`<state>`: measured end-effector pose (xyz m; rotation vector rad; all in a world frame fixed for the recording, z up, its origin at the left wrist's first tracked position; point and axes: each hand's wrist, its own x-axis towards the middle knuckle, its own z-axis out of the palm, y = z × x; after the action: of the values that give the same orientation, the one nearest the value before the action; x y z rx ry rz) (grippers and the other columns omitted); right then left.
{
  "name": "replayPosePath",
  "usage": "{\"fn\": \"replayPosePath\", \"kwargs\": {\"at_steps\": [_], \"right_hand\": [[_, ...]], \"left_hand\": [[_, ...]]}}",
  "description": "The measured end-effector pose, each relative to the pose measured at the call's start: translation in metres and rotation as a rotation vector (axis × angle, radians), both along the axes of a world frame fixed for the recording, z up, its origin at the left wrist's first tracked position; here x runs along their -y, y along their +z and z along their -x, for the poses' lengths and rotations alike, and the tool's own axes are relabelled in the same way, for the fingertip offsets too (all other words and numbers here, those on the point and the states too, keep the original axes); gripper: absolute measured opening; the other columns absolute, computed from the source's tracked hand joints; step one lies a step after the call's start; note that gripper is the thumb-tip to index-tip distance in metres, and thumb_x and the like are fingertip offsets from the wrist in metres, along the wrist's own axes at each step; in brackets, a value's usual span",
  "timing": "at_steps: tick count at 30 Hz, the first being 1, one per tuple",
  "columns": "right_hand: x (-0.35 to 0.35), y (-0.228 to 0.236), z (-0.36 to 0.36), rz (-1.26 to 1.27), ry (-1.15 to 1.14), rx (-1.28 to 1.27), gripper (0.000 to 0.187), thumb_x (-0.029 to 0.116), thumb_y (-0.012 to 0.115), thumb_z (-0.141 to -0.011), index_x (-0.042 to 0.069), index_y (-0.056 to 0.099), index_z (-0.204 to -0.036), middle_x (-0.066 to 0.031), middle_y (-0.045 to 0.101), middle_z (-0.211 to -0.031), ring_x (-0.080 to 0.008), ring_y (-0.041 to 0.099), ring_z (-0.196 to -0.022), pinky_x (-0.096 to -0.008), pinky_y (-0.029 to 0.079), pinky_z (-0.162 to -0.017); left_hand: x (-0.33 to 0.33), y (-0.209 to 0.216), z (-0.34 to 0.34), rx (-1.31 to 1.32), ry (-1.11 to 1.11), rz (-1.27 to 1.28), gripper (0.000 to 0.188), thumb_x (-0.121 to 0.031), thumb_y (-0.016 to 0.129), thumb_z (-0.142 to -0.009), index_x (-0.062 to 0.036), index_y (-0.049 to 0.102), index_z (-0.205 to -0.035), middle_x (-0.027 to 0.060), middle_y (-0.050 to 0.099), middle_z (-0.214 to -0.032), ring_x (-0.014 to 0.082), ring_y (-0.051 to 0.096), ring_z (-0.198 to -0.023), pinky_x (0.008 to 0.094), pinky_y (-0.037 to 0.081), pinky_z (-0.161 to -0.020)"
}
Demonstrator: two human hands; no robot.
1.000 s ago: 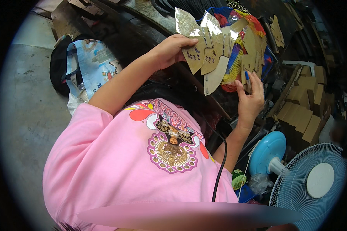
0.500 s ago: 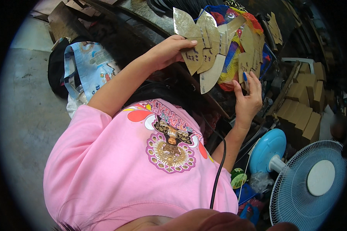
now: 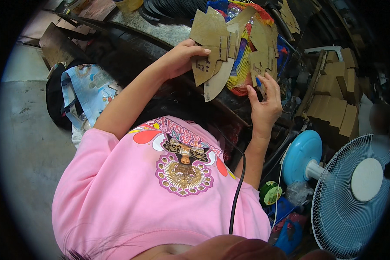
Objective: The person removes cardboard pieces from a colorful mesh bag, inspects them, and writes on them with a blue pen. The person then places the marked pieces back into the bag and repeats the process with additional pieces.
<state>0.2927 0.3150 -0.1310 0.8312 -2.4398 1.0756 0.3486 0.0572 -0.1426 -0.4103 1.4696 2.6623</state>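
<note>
My left hand [image 3: 182, 59] is closed on a stack of brown cardboard pattern pieces [image 3: 210, 35], the thumb pressed on the top one. Handwritten marks and a row of short dark lines show on them. A paler curved piece [image 3: 218, 81] sticks out below the stack. In the fingers of my right hand [image 3: 266, 106] is a pen [image 3: 259, 81] with a blue end. More cardboard pattern pieces [image 3: 259, 61] lie just beyond that hand, on a colourful mesh bag [image 3: 238, 81]; whether the hand touches them I cannot tell.
Curved black strips [image 3: 160, 11] lie at the back on a grey worktop [image 3: 136, 24]. To the right are folded cardboard boxes [image 3: 329, 110] and a fan [image 3: 355, 190] with a blue base [image 3: 301, 154]. A light-blue bag [image 3: 89, 86] is at the left. A black cable [image 3: 237, 190] crosses my shirt.
The pieces in my left hand were fanned apart and are now more closely overlapped. Both hands and the surroundings appear shifted slightly left in view. The pen stays in my right hand.
</note>
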Motion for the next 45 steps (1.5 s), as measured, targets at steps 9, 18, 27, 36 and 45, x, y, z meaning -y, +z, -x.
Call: {"fn": "replayPosePath", "kwargs": {"at_steps": [9, 18, 27, 36, 45], "right_hand": [[-0.002, -0.012, 0.003, 0.031, -0.007, -0.045, 0.028, 0.011, 0.079, -0.075, 0.007, 0.068, -0.101, -0.0125, 0.066, -0.113, -0.0288, 0.068, -0.095, -0.0364, 0.057, -0.079], [-0.002, -0.015, 0.004, 0.036, 0.017, -0.124, 0.027, 0.012, 0.079, -0.076, 0.008, 0.068, -0.100, -0.0122, 0.066, -0.115, -0.0285, 0.069, -0.093, -0.0366, 0.057, -0.077], [-0.010, -0.002, -0.002, 0.119, 0.031, -0.130, 0.027, 0.000, 0.068, -0.075, 0.007, 0.070, -0.101, -0.0149, 0.065, -0.116, -0.0309, 0.068, -0.096, -0.0362, 0.057, -0.075], [-0.008, 0.008, -0.008, 0.075, 0.105, 0.004, 0.044, -0.012, 0.055, -0.067, 0.009, 0.074, -0.100, -0.0141, 0.063, -0.121, -0.0269, 0.070, -0.093, -0.0332, 0.055, -0.070], [0.000, 0.025, -0.020, 0.298, 0.417, 0.179, 0.024, -0.007, 0.054, -0.073, -0.007, 0.067, -0.093, -0.0200, 0.058, -0.132, -0.0265, 0.068, -0.102, -0.0322, 0.054, -0.081]], "left_hand": [[0.004, -0.009, -0.003, -0.042, -0.016, -0.052, 0.043, -0.011, 0.064, -0.089, 0.0050, 0.051, -0.126, 0.0139, 0.063, -0.116, 0.0221, 0.063, -0.107, 0.0384, 0.050, -0.096], [0.004, -0.010, -0.005, -0.045, -0.008, -0.057, 0.043, -0.011, 0.065, -0.089, 0.0036, 0.052, -0.127, 0.0130, 0.063, -0.117, 0.0219, 0.063, -0.107, 0.0384, 0.051, -0.095], [-0.004, 0.026, 0.003, -0.178, 0.194, 1.332, 0.051, -0.042, 0.064, -0.091, 0.0032, 0.055, -0.113, 0.0213, 0.068, -0.098, 0.0337, 0.067, -0.092, 0.0401, 0.054, -0.080], [0.007, 0.058, 0.000, -0.134, 0.230, 1.943, 0.051, -0.056, 0.064, -0.083, -0.0067, 0.066, -0.097, 0.0114, 0.069, -0.091, 0.0322, 0.068, -0.084, 0.0420, 0.056, -0.070], [-0.078, 0.032, -0.009, -1.065, 0.170, 1.349, 0.040, -0.013, 0.071, -0.074, -0.0119, 0.067, -0.113, 0.0015, 0.064, -0.100, 0.0210, 0.063, -0.090, 0.0322, 0.055, -0.069]]}}
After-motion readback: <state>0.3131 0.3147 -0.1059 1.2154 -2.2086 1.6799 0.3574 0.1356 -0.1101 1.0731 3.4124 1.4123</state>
